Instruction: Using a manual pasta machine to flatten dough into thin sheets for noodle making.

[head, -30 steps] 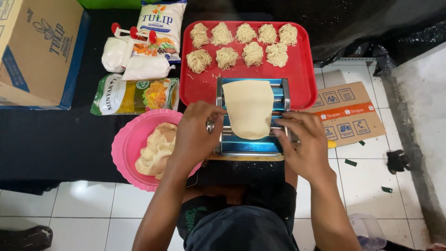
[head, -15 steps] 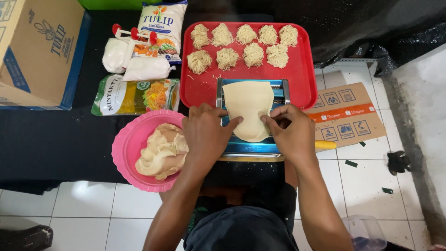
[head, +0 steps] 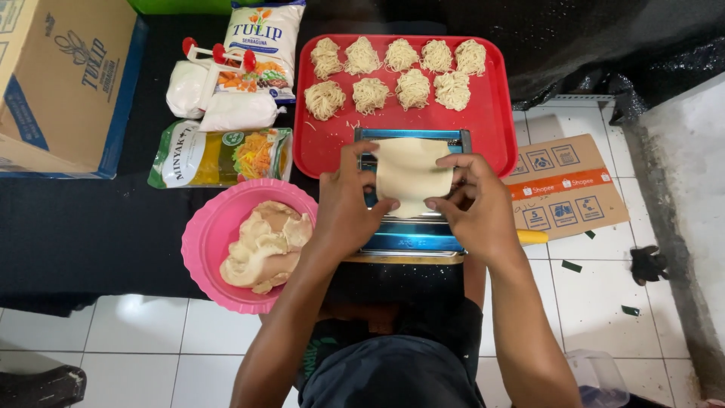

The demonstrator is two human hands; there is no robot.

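Note:
A pale flat dough sheet (head: pixel 411 172) lies on top of a blue pasta roller machine (head: pixel 411 236). My left hand (head: pixel 349 198) pinches the sheet's left edge, and my right hand (head: pixel 470 198) pinches its right and lower edge. Beyond the machine sits a red tray (head: pixel 495 125) carrying several nests of cut noodles (head: pixel 371 94). A pink plate (head: pixel 204 242) to the left of my left hand holds folded dough sheets (head: pixel 264 243).
A cardboard box (head: pixel 64 79) stands at the far left on the black cloth. Beside it lie a flour bag (head: pixel 264 41), white plastic bags (head: pixel 219 102) and an oil pouch (head: pixel 219 157). A flat cardboard piece (head: pixel 566 189) lies right of the machine on white floor tiles.
Both hands have moved inward and up along the machine, closing on the dough sheet's edges. The sheet now shows shorter between my fingers than a second ago.

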